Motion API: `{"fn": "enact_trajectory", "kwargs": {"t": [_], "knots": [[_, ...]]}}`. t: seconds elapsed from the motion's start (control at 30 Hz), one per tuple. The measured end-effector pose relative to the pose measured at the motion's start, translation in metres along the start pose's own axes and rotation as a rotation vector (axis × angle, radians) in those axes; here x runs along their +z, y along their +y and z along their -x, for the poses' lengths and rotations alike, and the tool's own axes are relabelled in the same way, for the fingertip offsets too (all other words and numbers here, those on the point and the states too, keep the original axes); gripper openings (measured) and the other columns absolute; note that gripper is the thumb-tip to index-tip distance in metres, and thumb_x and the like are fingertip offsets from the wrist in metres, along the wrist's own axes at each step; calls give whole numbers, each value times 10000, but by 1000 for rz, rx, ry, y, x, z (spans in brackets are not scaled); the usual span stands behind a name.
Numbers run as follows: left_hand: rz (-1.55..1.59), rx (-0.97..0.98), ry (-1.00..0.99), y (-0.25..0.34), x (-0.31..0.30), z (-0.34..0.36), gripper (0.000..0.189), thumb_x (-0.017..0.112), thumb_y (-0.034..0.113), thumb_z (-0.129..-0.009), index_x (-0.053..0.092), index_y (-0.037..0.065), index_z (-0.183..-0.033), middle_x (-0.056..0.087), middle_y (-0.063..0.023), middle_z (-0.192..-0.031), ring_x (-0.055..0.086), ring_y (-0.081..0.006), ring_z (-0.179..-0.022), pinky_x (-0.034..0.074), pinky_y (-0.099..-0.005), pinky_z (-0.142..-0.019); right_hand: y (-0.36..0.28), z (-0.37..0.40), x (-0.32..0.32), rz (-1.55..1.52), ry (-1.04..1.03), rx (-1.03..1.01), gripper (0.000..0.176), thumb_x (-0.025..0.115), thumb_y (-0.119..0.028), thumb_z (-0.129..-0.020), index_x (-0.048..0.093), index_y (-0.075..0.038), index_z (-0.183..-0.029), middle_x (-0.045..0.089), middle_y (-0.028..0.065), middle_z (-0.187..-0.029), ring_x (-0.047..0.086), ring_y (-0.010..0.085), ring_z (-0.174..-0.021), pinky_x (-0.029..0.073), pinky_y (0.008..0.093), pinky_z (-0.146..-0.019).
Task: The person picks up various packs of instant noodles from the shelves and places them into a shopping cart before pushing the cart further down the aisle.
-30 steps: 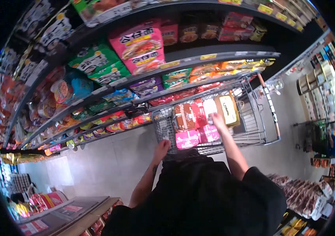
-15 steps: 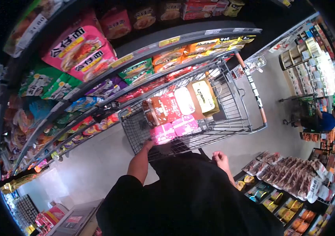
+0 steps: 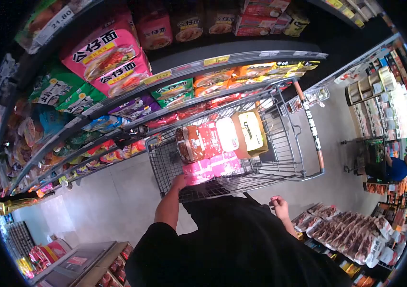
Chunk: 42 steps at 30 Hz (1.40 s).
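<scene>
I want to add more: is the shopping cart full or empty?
Partly full: the cart holds pink packs and a brown box, but bare mesh shows.

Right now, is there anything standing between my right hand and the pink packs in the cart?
Yes, the cart's near wire side stands between your right hand and the pink packs. Nothing visible covers the packs from above, so reaching over looks possible.

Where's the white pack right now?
Head view, just right of centre: the white pack is in the cart, between the red pack and the yellow-labelled brown box.
</scene>
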State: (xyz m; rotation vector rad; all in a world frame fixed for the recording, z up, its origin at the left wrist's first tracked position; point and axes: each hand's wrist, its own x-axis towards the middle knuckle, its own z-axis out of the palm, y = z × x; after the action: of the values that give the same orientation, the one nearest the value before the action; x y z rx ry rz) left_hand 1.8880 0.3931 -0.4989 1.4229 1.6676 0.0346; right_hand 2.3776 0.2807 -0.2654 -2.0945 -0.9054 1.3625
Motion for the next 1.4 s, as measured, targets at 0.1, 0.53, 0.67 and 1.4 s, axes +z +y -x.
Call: {"fn": "enact_trajectory", "kwargs": {"t": [0.1,0.53,0.67,1.4], "knots": [[-9,74,34,13,-6,14,381,527,414,-869,686,84,-973,661,-209,-963,635,-372,-926,493,-473,-821,-3,-6,5,-34,-54,-44,153,532,-201,-958,605,-68,-979,647,25,-799,639,118,-738,503,268,-603],[-119,195,282,151,-138,168,366,509,386,-892,679,62,-871,647,-193,-776,633,-382,-739,487,-478,-689,-74,-25,95,-208,-265,-300,197,532,-228,-954,587,-46,-1007,617,11,-815,602,108,-731,490,262,-627],[126,504,352,212,-189,203,347,531,366,-907,662,46,-869,594,-154,-647,612,-328,-637,482,-427,-619,-141,-24,128,72,-287,-460,393,522,-407,-942,609,-24,-948,598,15,-730,565,90,-657,462,253,-606],[684,577,-7,335,-351,159,246,527,254,-951,640,41,-901,527,54,-619,455,-32,-505,373,-193,-462,-377,-37,92,-511,-374,-763,281,470,-209,-956,628,-25,-1098,656,-21,-838,566,37,-649,417,177,-549]]}}
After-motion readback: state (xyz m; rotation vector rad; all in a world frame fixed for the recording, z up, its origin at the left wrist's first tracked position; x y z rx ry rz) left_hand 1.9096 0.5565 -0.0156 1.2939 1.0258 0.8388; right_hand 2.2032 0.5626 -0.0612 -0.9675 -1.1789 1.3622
